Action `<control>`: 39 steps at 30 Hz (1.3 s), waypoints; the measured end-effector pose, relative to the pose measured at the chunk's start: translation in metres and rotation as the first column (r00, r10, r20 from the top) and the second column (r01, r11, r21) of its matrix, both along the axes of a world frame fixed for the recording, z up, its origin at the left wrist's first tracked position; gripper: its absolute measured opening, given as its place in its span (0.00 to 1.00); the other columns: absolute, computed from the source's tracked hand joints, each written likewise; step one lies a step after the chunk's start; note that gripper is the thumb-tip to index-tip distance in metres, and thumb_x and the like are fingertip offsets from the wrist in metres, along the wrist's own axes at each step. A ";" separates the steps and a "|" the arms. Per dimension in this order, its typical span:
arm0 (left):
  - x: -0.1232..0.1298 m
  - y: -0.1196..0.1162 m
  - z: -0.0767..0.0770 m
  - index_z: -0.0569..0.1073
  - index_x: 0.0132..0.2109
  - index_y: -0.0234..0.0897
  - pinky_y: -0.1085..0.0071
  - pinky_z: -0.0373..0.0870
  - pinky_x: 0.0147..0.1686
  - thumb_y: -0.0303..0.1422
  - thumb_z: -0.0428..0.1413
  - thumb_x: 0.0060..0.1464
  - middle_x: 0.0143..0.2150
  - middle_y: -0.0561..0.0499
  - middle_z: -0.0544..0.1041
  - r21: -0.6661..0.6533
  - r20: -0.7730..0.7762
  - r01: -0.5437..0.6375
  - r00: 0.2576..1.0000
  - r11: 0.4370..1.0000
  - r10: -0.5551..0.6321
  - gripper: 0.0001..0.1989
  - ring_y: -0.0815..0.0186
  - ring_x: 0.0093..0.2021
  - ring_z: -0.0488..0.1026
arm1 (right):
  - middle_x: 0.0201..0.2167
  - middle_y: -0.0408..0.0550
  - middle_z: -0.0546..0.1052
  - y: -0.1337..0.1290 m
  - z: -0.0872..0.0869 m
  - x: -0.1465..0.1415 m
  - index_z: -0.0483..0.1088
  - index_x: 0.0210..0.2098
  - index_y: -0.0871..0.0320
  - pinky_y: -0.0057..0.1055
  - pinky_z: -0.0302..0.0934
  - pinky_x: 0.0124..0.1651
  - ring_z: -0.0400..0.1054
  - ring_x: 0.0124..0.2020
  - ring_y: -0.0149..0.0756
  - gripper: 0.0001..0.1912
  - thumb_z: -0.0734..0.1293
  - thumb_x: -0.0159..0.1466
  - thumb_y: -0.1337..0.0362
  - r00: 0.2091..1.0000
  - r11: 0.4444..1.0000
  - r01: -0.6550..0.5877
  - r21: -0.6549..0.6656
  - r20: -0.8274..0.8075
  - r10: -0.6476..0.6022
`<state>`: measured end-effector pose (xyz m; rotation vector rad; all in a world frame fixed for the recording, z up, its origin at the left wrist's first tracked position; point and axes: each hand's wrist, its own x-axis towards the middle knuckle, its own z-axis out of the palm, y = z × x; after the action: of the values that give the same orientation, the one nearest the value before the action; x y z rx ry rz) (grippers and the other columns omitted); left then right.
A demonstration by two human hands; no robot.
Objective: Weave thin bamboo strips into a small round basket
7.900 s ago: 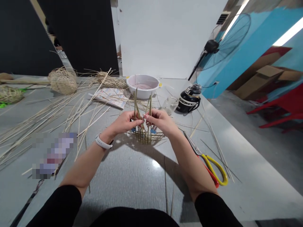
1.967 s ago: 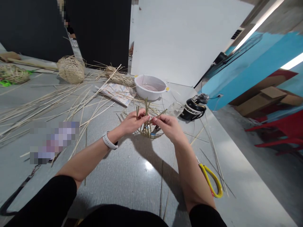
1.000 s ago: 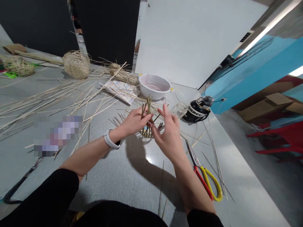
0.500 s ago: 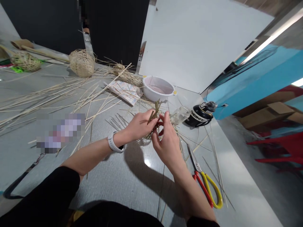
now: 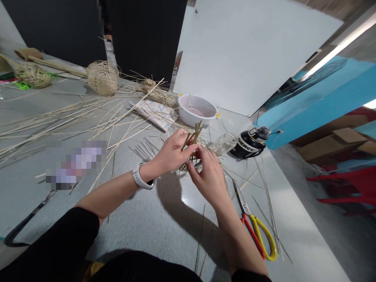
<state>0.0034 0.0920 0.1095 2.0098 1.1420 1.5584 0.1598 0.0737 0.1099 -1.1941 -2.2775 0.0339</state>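
A small woven basket (image 5: 183,167) of thin bamboo strips sits between my hands, mostly hidden by them. My left hand (image 5: 173,152), with a pale watch band at the wrist, is closed on the basket's strips; a tuft of strip ends (image 5: 196,132) sticks up past its fingers. From the other side, my right hand (image 5: 209,172) grips the weave with thumb and fingers curled, the fingertips close to the left thumb. Loose strip ends fan out around the basket. To the right of my right forearm lie scissors (image 5: 249,219) with one red and one yellow handle.
Behind the hands stand a white basin (image 5: 198,111), a clear glass jar (image 5: 225,143) and a black bottle (image 5: 249,143). Long bamboo strips (image 5: 67,111) cover the table's left. A finished-looking woven basket (image 5: 102,78) and a patterned packet (image 5: 155,113) lie farther back. A lanyard (image 5: 26,223) is front left.
My right hand's fingers have curled down from a raised position toward the weave. The left fingers have shifted slightly on the strips, and the tuft leans a little more to the right.
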 end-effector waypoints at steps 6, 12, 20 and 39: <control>-0.003 0.003 -0.001 0.72 0.33 0.36 0.66 0.67 0.44 0.31 0.59 0.57 0.35 0.51 0.71 -0.026 -0.023 -0.016 1.000 1.000 0.015 0.06 0.65 0.39 0.70 | 0.31 0.50 0.75 0.008 0.000 0.004 0.66 0.34 0.56 0.38 0.57 0.39 0.65 0.35 0.43 0.06 0.64 0.66 0.61 0.995 0.990 0.002 -0.141 -0.101 -0.017; -0.019 0.006 0.011 0.73 0.51 0.37 0.64 0.66 0.46 0.48 0.67 0.45 0.44 0.48 0.78 -0.275 -0.166 0.170 0.961 0.946 -0.221 0.29 0.62 0.42 0.73 | 0.25 0.44 0.70 0.019 0.018 0.021 0.66 0.28 0.56 0.34 0.53 0.35 0.62 0.30 0.36 0.07 0.67 0.61 0.63 0.953 0.955 -0.022 -0.297 -0.294 -0.070; -0.020 0.005 0.013 0.76 0.32 0.33 0.72 0.61 0.33 0.38 0.58 0.56 0.28 0.53 0.74 -0.452 -0.083 0.427 0.854 0.783 -0.514 0.11 0.69 0.30 0.68 | 0.22 0.40 0.63 0.019 0.032 0.038 0.65 0.26 0.57 0.31 0.49 0.30 0.53 0.26 0.30 0.13 0.67 0.62 0.56 0.897 0.858 -0.195 -0.475 -0.440 -0.040; -0.011 0.014 0.003 0.75 0.29 0.33 0.73 0.62 0.32 0.35 0.61 0.52 0.26 0.52 0.74 -0.588 0.143 0.440 0.882 0.679 -0.448 0.10 0.70 0.29 0.67 | 0.26 0.42 0.70 0.033 0.028 0.046 0.65 0.27 0.57 0.32 0.58 0.34 0.63 0.30 0.33 0.13 0.72 0.58 0.58 0.914 0.857 -0.226 -0.463 -0.406 0.022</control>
<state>-0.0077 0.1060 0.1126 1.6681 0.8973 0.7875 0.2060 0.1072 0.1375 -1.1446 -2.0337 0.8907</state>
